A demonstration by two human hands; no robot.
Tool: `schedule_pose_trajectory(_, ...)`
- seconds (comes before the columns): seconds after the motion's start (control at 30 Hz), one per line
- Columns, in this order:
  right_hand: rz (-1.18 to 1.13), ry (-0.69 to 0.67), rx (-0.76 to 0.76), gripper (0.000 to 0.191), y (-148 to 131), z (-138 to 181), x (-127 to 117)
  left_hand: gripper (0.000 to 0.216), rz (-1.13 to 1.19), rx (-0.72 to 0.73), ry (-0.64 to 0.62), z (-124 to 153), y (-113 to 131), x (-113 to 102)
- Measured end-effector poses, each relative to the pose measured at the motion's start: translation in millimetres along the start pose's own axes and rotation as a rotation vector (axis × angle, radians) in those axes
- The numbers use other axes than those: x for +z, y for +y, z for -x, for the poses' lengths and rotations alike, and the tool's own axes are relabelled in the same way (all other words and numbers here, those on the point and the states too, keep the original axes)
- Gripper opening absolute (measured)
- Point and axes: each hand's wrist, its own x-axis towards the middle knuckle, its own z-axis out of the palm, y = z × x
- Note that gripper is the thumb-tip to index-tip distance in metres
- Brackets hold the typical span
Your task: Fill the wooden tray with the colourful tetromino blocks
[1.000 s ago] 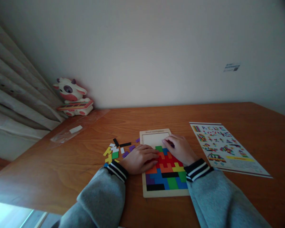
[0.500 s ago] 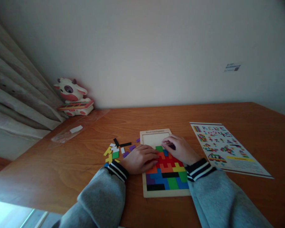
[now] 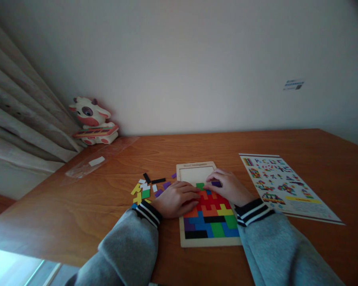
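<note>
A wooden puzzle board [image 3: 183,241] lies in front of me, its lower part filled with coloured blocks. My left hand [image 3: 179,199] rests flat over the board's left edge, fingers stretched across the red and orange blocks [image 3: 207,212]. Over the upper right of the filled area is my right hand [image 3: 226,186], thumb and forefinger apart. Between them shows a purple block [image 3: 216,184], which seems to lie on the board. A green block [image 3: 200,185] sits left of the right thumb. The right palm hides part of the board.
Loose blocks [image 3: 145,193] in several colours lie left of the board. A printed pattern sheet [image 3: 286,186] is on the right. Farther back left are a clear plastic bag [image 3: 83,169] and a cow toy [image 3: 94,121], near the curtain [image 3: 24,107].
My right thumb and forefinger have spread apart, uncovering more of the purple block. My left hand stays in place. The view has shifted very slightly.
</note>
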Motion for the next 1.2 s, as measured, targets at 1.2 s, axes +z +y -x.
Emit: schedule_pose_trajectory(1.2,-0.121,-0.028,0.146,0.019,23,5,-13,0.026,0.045,-0.003,0.011,-1,1,-3)
